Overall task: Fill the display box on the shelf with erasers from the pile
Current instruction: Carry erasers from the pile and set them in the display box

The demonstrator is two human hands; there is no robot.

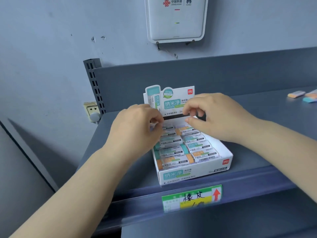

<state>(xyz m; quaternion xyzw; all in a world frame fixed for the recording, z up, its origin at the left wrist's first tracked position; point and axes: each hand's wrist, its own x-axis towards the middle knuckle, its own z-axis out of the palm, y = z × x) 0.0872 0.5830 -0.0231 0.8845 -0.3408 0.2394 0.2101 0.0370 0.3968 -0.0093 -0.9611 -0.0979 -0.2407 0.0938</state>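
My two hands work the display box [193,170].
Left hand [137,127] and right hand [214,117] fingers curled over the erasers [187,148]; grip unclear. Three loose erasers [303,96] at two o'clock.

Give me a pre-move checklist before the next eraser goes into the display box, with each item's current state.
1. Display box sits flat on the shelf: ok.
2. Front rows of erasers in the box lie packed side by side: ok.
3. Free slot at the back of the box: cannot tell, both hands cover it.
4. Left hand holds an eraser: cannot tell, fingertips blurred.
5. Right hand holds an eraser: cannot tell.
6. Loose erasers left on the shelf to the right: ok.
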